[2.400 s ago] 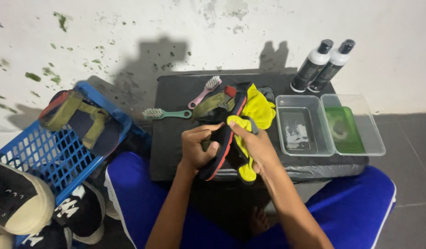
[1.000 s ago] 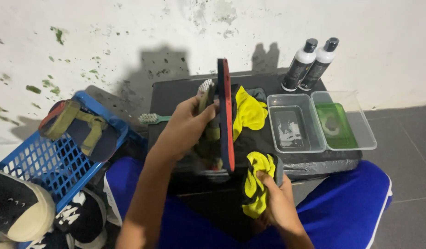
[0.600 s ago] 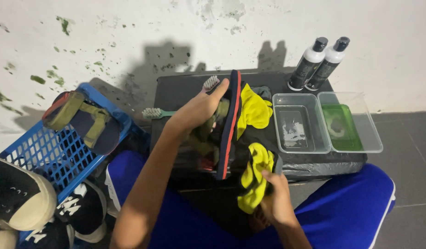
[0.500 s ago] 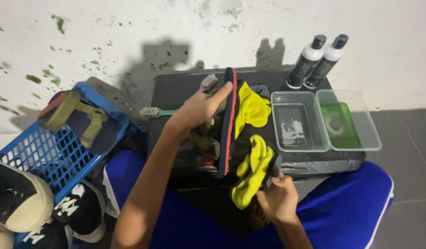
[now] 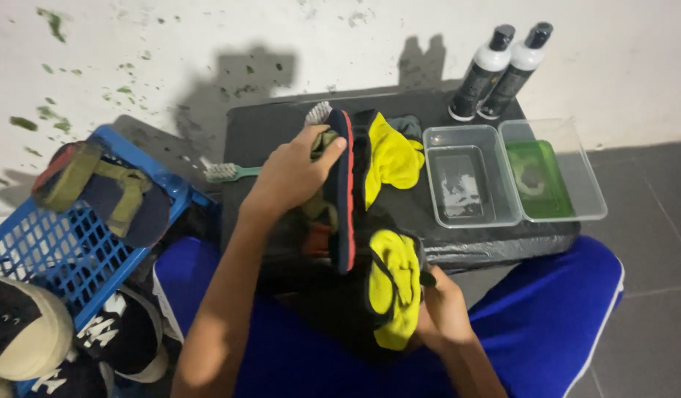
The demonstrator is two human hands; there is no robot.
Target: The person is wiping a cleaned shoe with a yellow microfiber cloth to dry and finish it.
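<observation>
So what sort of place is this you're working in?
Probably an improvised shoe-cleaning spot on the floor by a stained wall: a blue basket of footwear, two cleaner bottles, a brush, clear plastic tubs.

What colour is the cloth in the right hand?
Bright yellow with dark edging: the cloth, held in the right hand, shows best in the head view.

sandal [image 5: 345,191]: rubbery matt sole, red edge, woven fabric straps
yellow cloth [image 5: 394,284]: soft, fuzzy, matt, looks like microfibre
tubs [image 5: 469,173]: clear plastic, pretty glossy
bottles [image 5: 482,74]: smooth plastic, slight sheen
basket [image 5: 53,247]: blue hard plastic, gridded
brush [image 5: 233,172]: green plastic handle, pale bristles
work surface [image 5: 270,133]: dark, matt, wrapped in shiny black plastic at front edge
wall [image 5: 171,37]: rough, chipped white paint
</observation>
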